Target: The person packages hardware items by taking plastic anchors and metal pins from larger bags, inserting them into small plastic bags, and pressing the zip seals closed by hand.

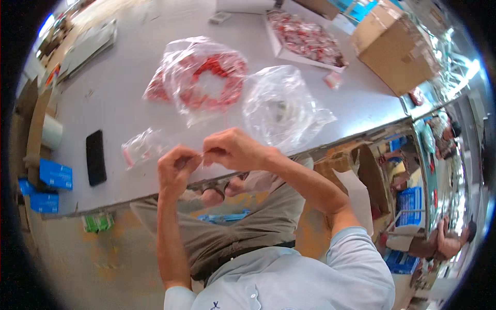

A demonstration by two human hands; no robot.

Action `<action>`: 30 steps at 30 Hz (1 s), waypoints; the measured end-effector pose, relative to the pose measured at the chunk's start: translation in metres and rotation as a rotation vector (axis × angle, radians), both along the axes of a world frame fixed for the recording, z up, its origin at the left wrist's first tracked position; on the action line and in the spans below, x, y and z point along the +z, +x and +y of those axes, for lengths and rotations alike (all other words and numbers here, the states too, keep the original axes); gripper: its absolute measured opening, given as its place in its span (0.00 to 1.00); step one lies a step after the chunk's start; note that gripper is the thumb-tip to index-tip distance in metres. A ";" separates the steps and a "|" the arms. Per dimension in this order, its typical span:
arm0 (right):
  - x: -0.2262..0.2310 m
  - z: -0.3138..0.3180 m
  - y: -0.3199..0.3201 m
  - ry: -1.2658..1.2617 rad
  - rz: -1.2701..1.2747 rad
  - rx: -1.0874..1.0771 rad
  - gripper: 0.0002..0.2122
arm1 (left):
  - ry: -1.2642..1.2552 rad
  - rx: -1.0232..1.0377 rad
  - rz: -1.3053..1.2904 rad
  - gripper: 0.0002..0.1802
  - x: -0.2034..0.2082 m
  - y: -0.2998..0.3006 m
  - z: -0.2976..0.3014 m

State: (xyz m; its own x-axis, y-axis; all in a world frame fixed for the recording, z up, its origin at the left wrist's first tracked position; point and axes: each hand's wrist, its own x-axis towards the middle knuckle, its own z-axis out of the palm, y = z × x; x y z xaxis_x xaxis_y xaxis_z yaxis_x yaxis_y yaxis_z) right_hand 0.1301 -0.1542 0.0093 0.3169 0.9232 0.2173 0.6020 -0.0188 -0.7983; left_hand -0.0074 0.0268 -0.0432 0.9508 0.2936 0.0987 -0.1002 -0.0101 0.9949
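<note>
Near the table's front edge my left hand [177, 168] and my right hand [231, 149] meet, fingertips pinched close together. Something small and pale seems to be between them, too small to name. Just beyond my left hand lies a small clear plastic bag [145, 148] with a bit of red in it. Farther back sits a large clear bag [181, 57] with a ring of small red pieces [231, 77] in it. To its right, close to my right hand, a crumpled clear bag [279, 106] holds whitish pieces that I cannot make out.
A black phone [95, 157] and blue boxes [56, 174] are at the left of the table [119, 113]. At the back right stand a white tray [276, 44] of small red-and-clear packets and a cardboard box [395, 49]. An open carton [369, 175] is beside my right arm. People work at the far right.
</note>
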 end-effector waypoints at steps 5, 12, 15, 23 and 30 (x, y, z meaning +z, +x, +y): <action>0.048 -0.033 0.022 0.072 0.105 -0.166 0.03 | -0.174 0.079 -0.089 0.07 0.003 -0.001 -0.005; 0.112 -0.114 0.193 0.405 0.556 -1.052 0.07 | 0.043 0.106 -0.041 0.07 -0.003 0.002 -0.008; 0.080 -0.133 0.188 0.283 0.073 -0.952 0.07 | 0.194 0.126 -0.040 0.10 -0.004 0.010 -0.007; 0.014 -0.035 -0.006 -0.012 -0.486 -0.266 0.13 | 0.774 0.170 -0.274 0.12 0.010 0.008 -0.022; -0.033 -0.038 -0.035 -0.109 -0.702 -0.325 0.21 | 0.667 0.302 -0.280 0.08 0.001 0.004 -0.019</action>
State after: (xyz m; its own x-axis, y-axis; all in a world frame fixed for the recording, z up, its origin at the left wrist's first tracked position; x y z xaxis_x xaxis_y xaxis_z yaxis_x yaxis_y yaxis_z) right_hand 0.0949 -0.1920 -0.0239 0.3972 0.8351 0.3806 0.9162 -0.3373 -0.2162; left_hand -0.0035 0.0079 -0.0423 0.7527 0.3301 0.5696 -0.2443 -0.6633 0.7073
